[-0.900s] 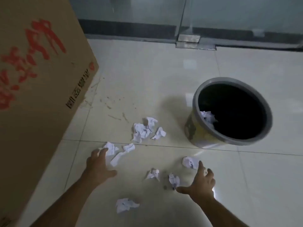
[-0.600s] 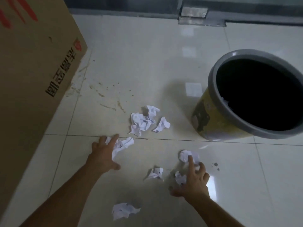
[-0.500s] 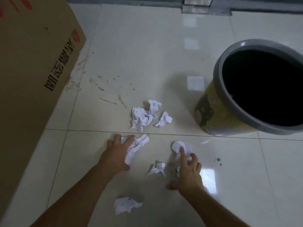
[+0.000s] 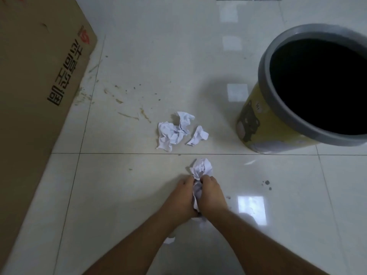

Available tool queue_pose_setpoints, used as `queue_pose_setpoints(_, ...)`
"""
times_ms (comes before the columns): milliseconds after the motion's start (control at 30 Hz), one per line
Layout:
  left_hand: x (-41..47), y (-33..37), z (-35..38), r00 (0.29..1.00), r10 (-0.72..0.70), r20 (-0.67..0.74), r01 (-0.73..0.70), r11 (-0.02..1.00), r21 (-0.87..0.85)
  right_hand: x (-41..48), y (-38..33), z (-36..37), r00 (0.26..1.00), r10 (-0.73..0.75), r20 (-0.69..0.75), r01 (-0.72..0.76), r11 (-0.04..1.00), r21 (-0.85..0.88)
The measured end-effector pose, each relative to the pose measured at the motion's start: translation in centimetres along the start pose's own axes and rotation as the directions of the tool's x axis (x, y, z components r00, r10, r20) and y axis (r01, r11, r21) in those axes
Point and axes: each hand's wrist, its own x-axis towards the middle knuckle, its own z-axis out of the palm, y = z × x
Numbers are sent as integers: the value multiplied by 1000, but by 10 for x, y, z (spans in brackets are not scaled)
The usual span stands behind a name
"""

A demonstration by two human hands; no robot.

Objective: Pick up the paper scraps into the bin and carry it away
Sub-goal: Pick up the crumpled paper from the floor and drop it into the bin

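My left hand [image 4: 181, 197] and my right hand [image 4: 212, 194] are pressed together low on the floor, both closed around a bunch of white paper scraps [image 4: 201, 168] that sticks out above the fingers. Farther away lie a larger crumpled scrap [image 4: 172, 132] and a small scrap [image 4: 197, 135], apart from my hands. One more bit of paper [image 4: 169, 240] peeks out under my left forearm. The bin [image 4: 278, 120], yellow with a grey rim and a dark inside, stands upright at the right.
A big cardboard box [image 4: 35, 76] with printed characters fills the left side. The pale tiled floor [image 4: 139, 195] has brown smears near the box and a few dark spots at the right of my hands.
Both hands swept inward across the floor, gathered the near scraps and came together around them. The view moved closer to the floor and bin.
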Motion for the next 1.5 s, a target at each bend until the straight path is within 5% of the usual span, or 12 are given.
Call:
queue_pose_setpoints(133, -11, 10, -27, 995, -21, -98, 25, 999, 42, -1, -20, -23, 997, -76, -13, 77, 991, 108)
queue_pose_setpoints(367, -29, 87, -143, 925, 177, -337, -108, 970, 216, -7, -107, -122, 915, -351, -202, 381, 914, 141)
queue_pose_setpoints(533, -41, 192, -234, 765, 413, -494, -242, 895, 374, -21, -163, -244, 756, -462, -464, 528, 849, 15)
queue_pose_setpoints(633, -35, 264, -247, 716, 500, -488, -331, 858, 393, -34, -159, -317, 734, -446, -512, 474, 877, -85)
queue_pose_setpoints(767, -16, 328, -209, 753, 555, -354, -439, 824, 357, -50, -103, -366, 731, -366, -576, 383, 918, -98)
queue_pose_setpoints(933, 11, 355, -164, 764, 601, -234, -481, 773, 413, -46, -46, -373, 756, -227, -613, 278, 961, -13)
queue_pose_setpoints(1167, 27, 362, -146, 800, 545, -251, -450, 821, 351, -40, -12, -377, 747, -181, -640, 242, 970, 9)
queue_pose_setpoints(1333, 24, 347, -147, 872, 458, -172, -403, 872, 277, -34, -2, -375, 894, -64, -443, 23, 995, -97)
queue_pose_setpoints(1500, 15, 318, -187, 762, 518, -389, -476, 855, 206, -34, -26, -363, 902, -51, -429, -47, 976, -215)
